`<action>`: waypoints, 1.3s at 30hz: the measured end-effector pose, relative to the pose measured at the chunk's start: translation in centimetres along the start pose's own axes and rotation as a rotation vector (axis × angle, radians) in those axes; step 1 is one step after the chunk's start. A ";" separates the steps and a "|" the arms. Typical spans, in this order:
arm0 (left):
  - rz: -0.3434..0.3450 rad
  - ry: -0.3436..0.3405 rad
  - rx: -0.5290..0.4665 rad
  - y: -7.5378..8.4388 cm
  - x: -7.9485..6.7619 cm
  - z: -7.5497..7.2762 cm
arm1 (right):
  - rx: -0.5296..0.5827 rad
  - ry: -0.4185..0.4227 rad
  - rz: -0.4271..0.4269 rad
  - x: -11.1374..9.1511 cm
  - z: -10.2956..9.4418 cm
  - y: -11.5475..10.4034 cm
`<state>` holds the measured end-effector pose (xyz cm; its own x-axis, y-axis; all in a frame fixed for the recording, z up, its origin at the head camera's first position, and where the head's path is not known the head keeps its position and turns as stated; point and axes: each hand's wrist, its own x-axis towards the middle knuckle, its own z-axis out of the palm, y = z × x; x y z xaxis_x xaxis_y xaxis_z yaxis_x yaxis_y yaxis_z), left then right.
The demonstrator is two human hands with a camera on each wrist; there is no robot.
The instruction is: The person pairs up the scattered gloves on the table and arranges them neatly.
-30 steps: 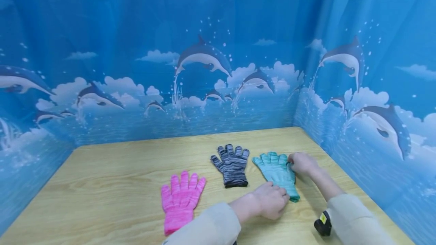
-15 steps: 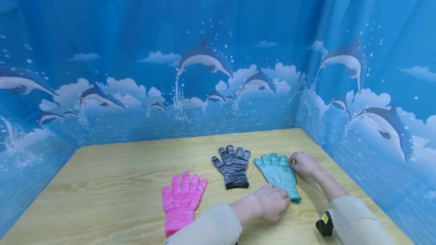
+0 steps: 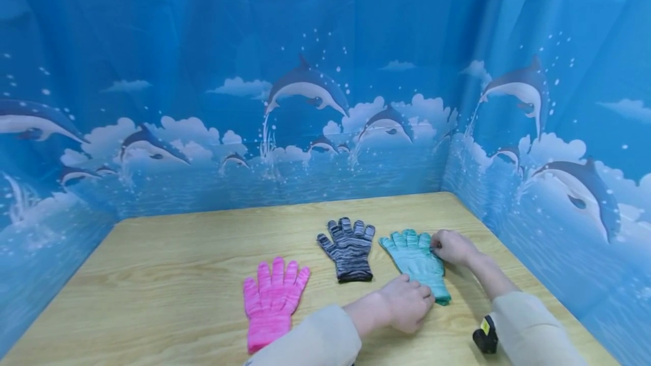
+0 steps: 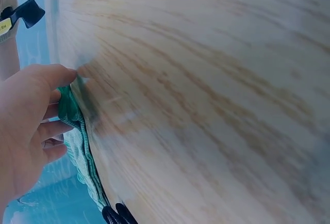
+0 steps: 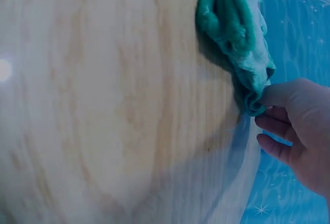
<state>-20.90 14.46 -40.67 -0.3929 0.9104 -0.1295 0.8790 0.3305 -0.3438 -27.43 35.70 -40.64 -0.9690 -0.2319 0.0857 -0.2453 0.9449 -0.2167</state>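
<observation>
A teal knit glove (image 3: 419,264) lies on the table at the right, fingers toward the back wall. My left hand (image 3: 407,303) is at its cuff with bent fingers; in the left wrist view the green cuff (image 4: 67,105) sits between thumb and fingers. My right hand (image 3: 454,247) pinches the glove's right edge near the thumb side, and the right wrist view shows thumb and fingertips at a curled bit of green knit (image 5: 253,102). Left of it lies a black-and-grey striped glove (image 3: 351,250), flat. Further left and nearer lies a pink glove (image 3: 272,304), also flat.
The wood-grain table (image 3: 168,275) meets a blue dolphin-print curtain (image 3: 213,72) at its back and sides. A black wrist camera mount (image 3: 485,335) hangs by the right sleeve (image 3: 534,326). The left sleeve (image 3: 315,340) reaches close to the pink glove's cuff.
The right hand's fingers shift slightly at the teal glove's edge. The left hand stays at the cuff. The whole head view drifts a little; the gloves keep their places.
</observation>
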 end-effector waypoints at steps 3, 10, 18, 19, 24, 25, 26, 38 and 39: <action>0.001 0.004 0.015 0.1 0.0 0.0 | 0.019 -0.005 0.035 -0.2 -0.4 0.1; 0.000 0.013 0.045 0.2 -0.1 -0.1 | 0.019 -0.008 0.075 -0.2 -0.7 0.1; 0.004 -0.003 0.042 0.3 -0.1 -0.2 | -0.045 0.028 0.049 0.0 0.2 0.3; 0.004 -0.004 0.042 0.3 -0.1 -0.2 | -0.054 0.034 0.043 0.1 0.3 0.4; 0.004 -0.014 0.034 0.2 -0.1 -0.3 | -0.132 0.060 0.034 0.1 0.7 0.1; 0.003 -0.016 0.034 0.2 0.0 -0.3 | -0.148 0.057 0.035 0.1 0.7 0.1; 0.002 -0.016 0.035 0.2 0.0 -0.3 | -0.159 0.051 0.040 0.1 0.6 0.1; 0.015 0.056 0.152 0.1 -0.3 0.1 | -0.166 0.051 0.019 0.4 -0.7 0.0; 0.014 0.060 0.162 0.1 -0.3 0.2 | -0.166 0.055 0.015 0.5 -0.8 -0.1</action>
<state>-20.79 14.17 -40.80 -0.3597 0.9295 -0.0815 0.8276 0.2775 -0.4880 -27.84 35.71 -39.76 -0.9681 -0.2091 0.1382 -0.2184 0.9743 -0.0553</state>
